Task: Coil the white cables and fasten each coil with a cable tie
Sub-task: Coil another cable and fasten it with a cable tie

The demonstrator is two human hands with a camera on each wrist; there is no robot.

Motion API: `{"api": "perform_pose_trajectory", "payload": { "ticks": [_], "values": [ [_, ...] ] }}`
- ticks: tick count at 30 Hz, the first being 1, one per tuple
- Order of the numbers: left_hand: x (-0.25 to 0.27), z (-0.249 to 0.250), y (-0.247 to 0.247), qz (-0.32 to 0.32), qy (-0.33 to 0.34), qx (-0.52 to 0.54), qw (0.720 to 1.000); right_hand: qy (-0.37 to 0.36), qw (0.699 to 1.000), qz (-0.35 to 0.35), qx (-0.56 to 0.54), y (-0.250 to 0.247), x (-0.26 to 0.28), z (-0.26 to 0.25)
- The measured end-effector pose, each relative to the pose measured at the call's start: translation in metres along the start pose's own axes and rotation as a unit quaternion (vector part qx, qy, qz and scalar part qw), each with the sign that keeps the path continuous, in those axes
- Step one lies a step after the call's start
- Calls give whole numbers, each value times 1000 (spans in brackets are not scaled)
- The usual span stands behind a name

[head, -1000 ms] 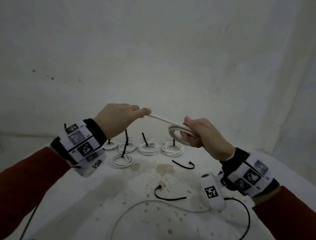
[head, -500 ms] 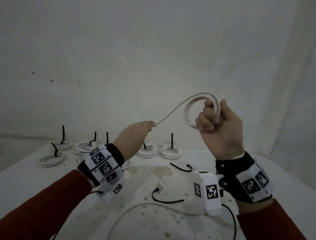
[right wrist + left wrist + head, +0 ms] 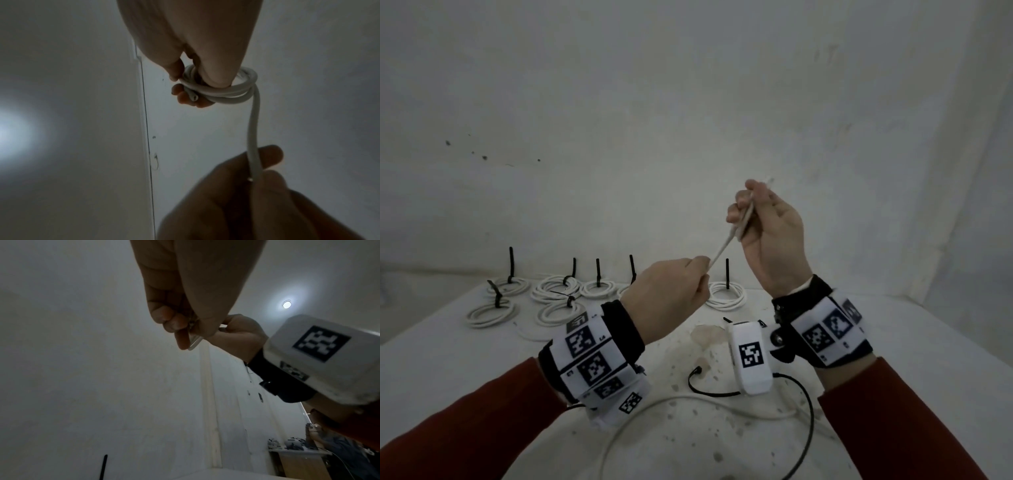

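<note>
The white worktop (image 3: 893, 342), stained with brown spots near the middle, carries a row of finished coils (image 3: 558, 291) along its far edge, each cinched by a black cable tie whose tail stands up. One more tied coil (image 3: 726, 294) lies apart from that row, behind the hands. A loose white cable (image 3: 688, 402) snakes over the near part of the worktop, and a spare black cable tie (image 3: 709, 389) lies curved just beside it. Above all this, both hands are raised. The right hand (image 3: 770, 233) holds a small coil of white cable (image 3: 222, 91), its fingers (image 3: 185, 97) curled round the loops and one cut end poking out between them. From the coil a straight run of cable slants down to the left hand (image 3: 671, 301), whose fingers (image 3: 269, 155) and thumb pinch the other end
</note>
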State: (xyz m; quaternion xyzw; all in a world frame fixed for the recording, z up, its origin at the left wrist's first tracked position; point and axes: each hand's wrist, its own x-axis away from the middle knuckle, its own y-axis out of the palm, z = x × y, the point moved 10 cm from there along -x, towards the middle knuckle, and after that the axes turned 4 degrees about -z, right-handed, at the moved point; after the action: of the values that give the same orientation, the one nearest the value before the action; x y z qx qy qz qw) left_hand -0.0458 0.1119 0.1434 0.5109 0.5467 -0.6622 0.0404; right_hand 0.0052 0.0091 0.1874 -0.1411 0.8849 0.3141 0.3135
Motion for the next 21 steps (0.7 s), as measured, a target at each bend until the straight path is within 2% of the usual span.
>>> {"api": "perform_pose_trajectory", "payload": {
  "ticks": [3,7,11,12,17,19,21],
  "values": [
    [1,5,-7,17,1,-14,1000,-19,987,-19,157,11,1,3],
    [-1,7,-26,54,31,-48,997,-11,940,-64,336,22,4,16],
    [3,10,-41,103,71,-74,989,21,885,-109,452,28,11,31],
    [5,11,-45,115,75,-86,987,32,879,-117,461,28,13,33],
    [10,20,-51,147,103,-145,973,98,890,-124,428,26,23,50],
    [14,19,-59,170,92,-127,973,140,915,-103,363,20,29,56],
    [17,7,-72,197,59,-69,976,189,934,-115,280,18,35,60]
  ]
}}
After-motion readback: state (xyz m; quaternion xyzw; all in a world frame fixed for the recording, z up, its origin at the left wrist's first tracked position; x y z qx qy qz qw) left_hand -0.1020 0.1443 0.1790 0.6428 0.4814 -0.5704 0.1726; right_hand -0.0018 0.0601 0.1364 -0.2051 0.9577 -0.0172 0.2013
